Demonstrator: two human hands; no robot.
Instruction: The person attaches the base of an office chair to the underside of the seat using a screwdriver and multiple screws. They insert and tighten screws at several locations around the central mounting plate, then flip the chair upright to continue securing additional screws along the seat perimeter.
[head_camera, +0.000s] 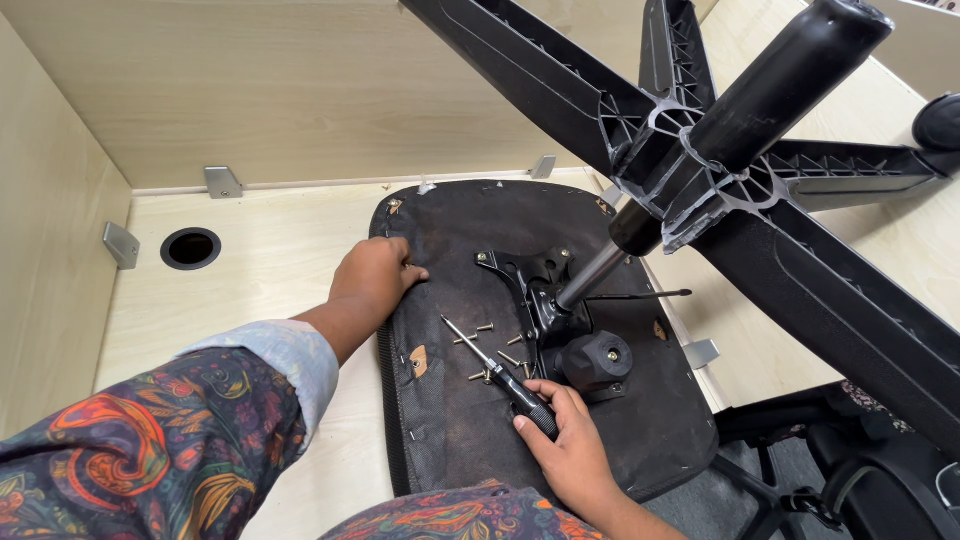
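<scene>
Screwdriver (497, 375) in the right hand (570, 450), tip aimed up and to the left across the upturned chair seat (470, 420).

The right grip is closed around the black handle, the shaft's long axis running from the hand at lower right up toward the left, its tip just beside the loose screws (490, 350) scattered next to the black mounting plate (545, 290). The left hand (375, 280) rests knuckles-up on the seat's left edge, fingers curled, holding nothing that shows. The right hand is the nearer one to screws and plate; the seat lies flat on the pale bench (270, 270).
</scene>
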